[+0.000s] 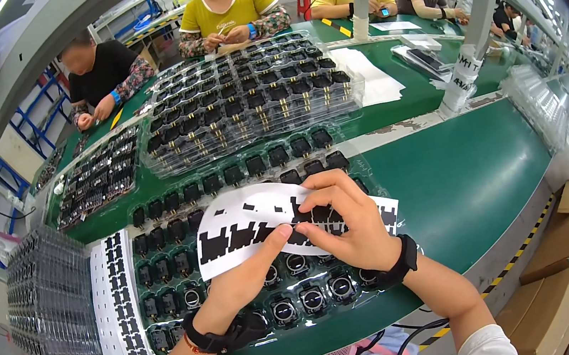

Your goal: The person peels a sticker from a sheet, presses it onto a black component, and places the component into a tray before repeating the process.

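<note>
A curved white sheet of black die-cut stickers (225,217) is raised above the table between both hands. My left hand (247,277) is closed on its near edge, thumb on top and the other fingers hidden beneath. My right hand (351,222) bends over the sheet from the right, its thumb and fingertips drawn together at a black sticker (297,209); how far that sticker is off the sheet is hard to see. Below lies a clear plastic tray (160,219) with rows of small black parts. Round lens-like parts (313,300) show in the nearer rows.
Stacked trays of black parts (238,101) stand ahead. At the left are a second sticker sheet (120,307) and a tall pile of clear trays (49,302). A metal post (465,75) rises at the right, above cardboard boxes (546,308). Several people sit across the green table (456,169).
</note>
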{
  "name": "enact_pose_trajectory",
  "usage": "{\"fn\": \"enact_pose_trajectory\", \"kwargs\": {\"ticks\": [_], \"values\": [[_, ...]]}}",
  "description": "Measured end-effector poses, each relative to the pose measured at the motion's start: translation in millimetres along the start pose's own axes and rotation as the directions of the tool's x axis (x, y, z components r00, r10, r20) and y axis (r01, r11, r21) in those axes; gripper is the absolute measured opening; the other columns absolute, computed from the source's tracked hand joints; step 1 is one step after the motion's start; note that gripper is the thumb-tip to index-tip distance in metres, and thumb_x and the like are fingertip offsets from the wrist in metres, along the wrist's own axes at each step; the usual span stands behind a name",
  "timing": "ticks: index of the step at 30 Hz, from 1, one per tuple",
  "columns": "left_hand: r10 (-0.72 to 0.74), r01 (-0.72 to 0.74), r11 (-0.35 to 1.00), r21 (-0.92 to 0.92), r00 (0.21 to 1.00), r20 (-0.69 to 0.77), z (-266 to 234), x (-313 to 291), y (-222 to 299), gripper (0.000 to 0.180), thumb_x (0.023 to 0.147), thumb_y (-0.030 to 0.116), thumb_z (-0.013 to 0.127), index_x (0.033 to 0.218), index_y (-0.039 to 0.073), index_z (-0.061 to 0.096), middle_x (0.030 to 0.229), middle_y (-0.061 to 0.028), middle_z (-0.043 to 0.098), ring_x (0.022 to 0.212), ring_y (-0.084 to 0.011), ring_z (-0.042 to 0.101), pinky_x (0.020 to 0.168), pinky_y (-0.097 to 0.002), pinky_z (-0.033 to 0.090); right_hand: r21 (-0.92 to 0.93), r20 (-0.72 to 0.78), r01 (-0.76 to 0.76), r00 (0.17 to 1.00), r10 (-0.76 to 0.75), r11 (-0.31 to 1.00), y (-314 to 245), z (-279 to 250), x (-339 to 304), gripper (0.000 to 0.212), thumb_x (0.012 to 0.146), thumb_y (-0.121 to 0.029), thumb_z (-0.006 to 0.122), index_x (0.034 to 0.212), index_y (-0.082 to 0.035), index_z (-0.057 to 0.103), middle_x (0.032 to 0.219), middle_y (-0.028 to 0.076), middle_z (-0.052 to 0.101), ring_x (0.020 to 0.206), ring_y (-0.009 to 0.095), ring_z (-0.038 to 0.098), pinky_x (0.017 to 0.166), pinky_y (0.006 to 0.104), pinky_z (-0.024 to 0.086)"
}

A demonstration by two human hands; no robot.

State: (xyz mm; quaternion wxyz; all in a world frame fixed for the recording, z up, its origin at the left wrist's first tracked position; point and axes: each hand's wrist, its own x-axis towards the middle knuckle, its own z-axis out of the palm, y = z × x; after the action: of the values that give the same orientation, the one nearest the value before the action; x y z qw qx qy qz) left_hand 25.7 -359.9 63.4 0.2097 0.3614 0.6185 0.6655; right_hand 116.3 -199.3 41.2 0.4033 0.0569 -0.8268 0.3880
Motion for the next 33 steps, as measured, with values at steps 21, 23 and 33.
{"fn": "enact_pose_trajectory", "kwargs": {"ticks": [21, 23, 33], "values": [[-0.034, 0.036, 0.997, 0.075, 0.999, -0.028, 1, -6, -2, 0.026, 0.089, 0.011, 0.062, 0.113, 0.002, 0.058, 0.102, -0.0042, 0.062, 0.09, -0.0096, 0.057, 0.075, -0.0257, 0.047, -0.004, 0.073, 0.01, 0.997, -0.01, 1.0, 0, 2, 1, 0.007, 0.086, 0.0, 0.055, 0.093, 0.0, 0.053, 0.123, 0.016, 0.052, 0.093, 0.026, 0.059, 0.076, 0.0306, 0.049], [-0.021, 0.023, 0.997, 0.072, 0.999, -0.031, 2, -4, -4, 0.025, 0.089, 0.011, 0.062, 0.112, 0.001, 0.058, 0.101, -0.0043, 0.063, 0.088, -0.0098, 0.058, 0.073, -0.0256, 0.048, 0.005, 0.06, -0.017, 0.998, 0.017, 1.0, 0, 2, 0, 0.006, 0.087, 0.001, 0.053, 0.093, 0.001, 0.053, 0.122, 0.016, 0.052, 0.09, 0.025, 0.06, 0.074, 0.0295, 0.048], [-0.318, 0.316, 0.948, -0.043, 0.934, -0.162, -11, 9, -10, 0.028, 0.089, 0.013, 0.062, 0.112, -0.002, 0.055, 0.104, -0.0084, 0.062, 0.086, -0.0141, 0.062, 0.072, -0.0268, 0.052, -0.3, -0.183, -0.062, 0.983, 0.006, 0.952, 5, -5, -2, 0.008, 0.089, -0.002, 0.052, 0.097, 0.0, 0.053, 0.106, 0.014, 0.058, 0.08, 0.02, 0.06, 0.069, 0.028, 0.046]]}}
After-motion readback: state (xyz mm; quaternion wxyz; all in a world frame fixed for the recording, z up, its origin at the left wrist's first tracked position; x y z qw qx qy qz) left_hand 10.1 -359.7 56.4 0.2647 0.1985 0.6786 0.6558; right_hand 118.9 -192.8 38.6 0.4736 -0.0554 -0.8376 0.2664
